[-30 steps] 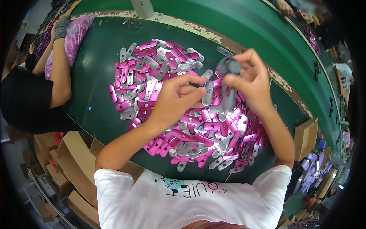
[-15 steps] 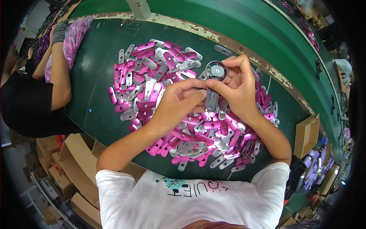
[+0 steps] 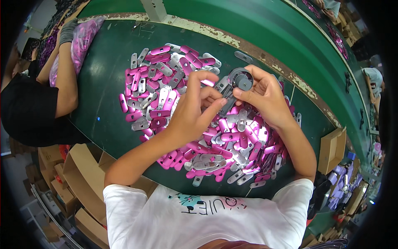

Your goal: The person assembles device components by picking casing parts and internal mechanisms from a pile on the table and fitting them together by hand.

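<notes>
Head view, only one: dark green worktable (image 3: 97, 89), chipped cream rail (image 3: 207, 31) along its far edge, green conveyor belt (image 3: 232, 25) beyond. Big loose heap of pink and grey oblong shells (image 3: 207, 147) mid-table. One lone grey shell (image 3: 243, 57) off by the rail.

Right hand (image 3: 265, 97): fingers and thumb clamped on the round head of a grey fan-style housing (image 3: 243, 81). Housing sits tilted over the heap's far side, handle angled down-left. Left hand (image 3: 197, 101): index raised and bent, thumb tip at the handle's lower end; can't tell if it's actually gripping.

Left side: co-worker's grey-cuffed hand (image 3: 68, 32) by a clear bag of pink parts (image 3: 85, 43). Right: open cardboard box (image 3: 333, 149), purple pieces (image 3: 343, 182) near it.
</notes>
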Motion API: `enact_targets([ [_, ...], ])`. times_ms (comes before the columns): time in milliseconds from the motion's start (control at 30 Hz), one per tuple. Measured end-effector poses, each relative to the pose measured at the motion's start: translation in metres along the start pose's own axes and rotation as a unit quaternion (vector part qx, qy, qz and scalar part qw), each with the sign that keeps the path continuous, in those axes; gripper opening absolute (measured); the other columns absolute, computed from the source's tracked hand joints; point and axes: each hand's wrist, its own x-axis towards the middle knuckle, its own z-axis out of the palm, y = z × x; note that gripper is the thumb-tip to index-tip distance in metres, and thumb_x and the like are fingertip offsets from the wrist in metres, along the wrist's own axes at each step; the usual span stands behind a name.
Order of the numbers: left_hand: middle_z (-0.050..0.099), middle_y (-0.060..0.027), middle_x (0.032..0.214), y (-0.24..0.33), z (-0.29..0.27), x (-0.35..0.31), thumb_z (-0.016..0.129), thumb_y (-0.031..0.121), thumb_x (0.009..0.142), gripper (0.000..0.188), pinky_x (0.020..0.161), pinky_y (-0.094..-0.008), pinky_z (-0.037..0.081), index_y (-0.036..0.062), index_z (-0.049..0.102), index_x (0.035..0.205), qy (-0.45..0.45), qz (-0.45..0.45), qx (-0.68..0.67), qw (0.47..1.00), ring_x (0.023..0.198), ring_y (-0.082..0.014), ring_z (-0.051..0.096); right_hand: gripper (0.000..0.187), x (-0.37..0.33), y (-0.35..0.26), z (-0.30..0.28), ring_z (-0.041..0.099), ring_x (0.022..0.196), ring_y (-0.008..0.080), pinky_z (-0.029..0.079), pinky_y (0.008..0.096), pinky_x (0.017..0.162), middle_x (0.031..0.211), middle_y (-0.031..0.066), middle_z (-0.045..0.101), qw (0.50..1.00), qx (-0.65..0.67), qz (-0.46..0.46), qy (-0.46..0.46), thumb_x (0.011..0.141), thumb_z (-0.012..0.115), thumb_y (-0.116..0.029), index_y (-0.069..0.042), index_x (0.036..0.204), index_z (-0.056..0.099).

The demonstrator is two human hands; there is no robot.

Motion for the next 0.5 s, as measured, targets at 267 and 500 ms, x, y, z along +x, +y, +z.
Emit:
enact_targets([
  [267,0.06,-0.0112,0.093,0.013,-0.007,0.003,0.058,0.005,0.091,0.054,0.07,-0.0241,0.047,0.0044,0.024,0.133,-0.1,-0.051,-0.136,0.984,0.084,-0.0131,0.06,0.029,-0.004,0.003,0.003,0.057,0.083,0.0077,0.047,0.0228,0.073,0.091,0.0013,0.059,0.992,0.013,-0.122,0.001,0.079,0.069,0.001,-0.001,0.104,0.053],
  [500,0.055,-0.0141,0.124,0.019,0.003,0.0,0.041,0.04,0.1,0.051,0.095,-0.0306,0.044,-0.0007,0.045,0.13,-0.127,-0.247,-0.418,0.865,0.113,-0.0177,0.054,0.015,-0.023,-0.002,0.009,0.062,0.07,0.0185,0.049,0.0306,0.058,0.092,0.0106,0.067,0.605,-0.609,-0.506,-0.09,0.077,0.06,-0.014,-0.003,0.087,0.064],
])
